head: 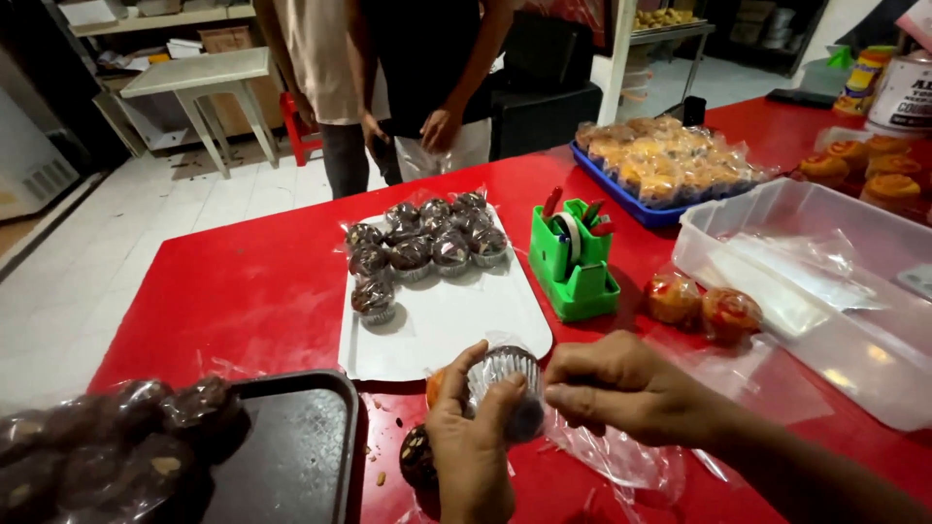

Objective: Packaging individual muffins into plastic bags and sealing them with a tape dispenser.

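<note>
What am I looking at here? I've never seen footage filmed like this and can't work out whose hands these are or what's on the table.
There is one picture, from a camera worn on a person's head, looking down at their own bare hands. The left hand holds a chocolate muffin in a silver paper cup; the right hand pinches clear plastic wrap beside it. On the red table lie a white tray of wrapped chocolate muffins, a green tape dispenser, a clear plastic bin, a blue tray of wrapped yellow cakes and a dark tray. Two other people stand across the table.
</note>
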